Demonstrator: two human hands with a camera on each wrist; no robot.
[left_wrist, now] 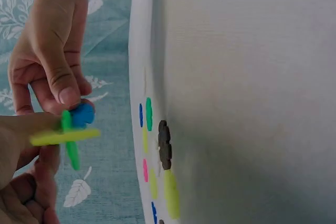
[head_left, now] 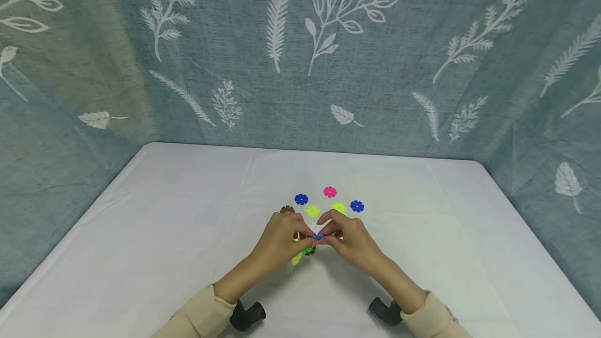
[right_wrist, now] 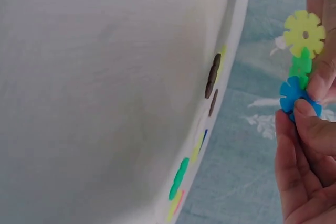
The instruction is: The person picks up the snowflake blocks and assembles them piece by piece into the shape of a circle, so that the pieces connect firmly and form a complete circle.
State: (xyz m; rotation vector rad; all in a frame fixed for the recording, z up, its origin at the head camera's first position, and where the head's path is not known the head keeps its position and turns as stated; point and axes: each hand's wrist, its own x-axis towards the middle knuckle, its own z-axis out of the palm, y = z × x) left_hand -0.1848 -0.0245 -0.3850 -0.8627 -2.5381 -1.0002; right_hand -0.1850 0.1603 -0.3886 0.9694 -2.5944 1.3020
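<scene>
Over the near middle of the table, both hands meet at a small chain of notched plastic snowflake discs. The blue disc [right_wrist: 290,96] is pinched between thumb and fingers of the right hand [head_left: 353,238]. It joins a green disc [right_wrist: 300,67], which is slotted to a yellow disc [right_wrist: 304,27] at the chain's other end. The left hand [head_left: 278,234] pinches the chain near the green disc, its fingertips close to the right thumb. In the left wrist view the yellow disc stands crosswise to the green one. Fingers partly hide the joint at the blue disc.
Loose discs lie on the white table [head_left: 188,213] just beyond the hands: a pink disc [head_left: 330,192], dark blue discs [head_left: 301,199], yellow discs [head_left: 312,211], a brown disc [head_left: 287,208] and a green disc [left_wrist: 149,114]. Black wrist devices [head_left: 247,316] sit under both forearms. A patterned curtain [head_left: 225,56] surrounds the table.
</scene>
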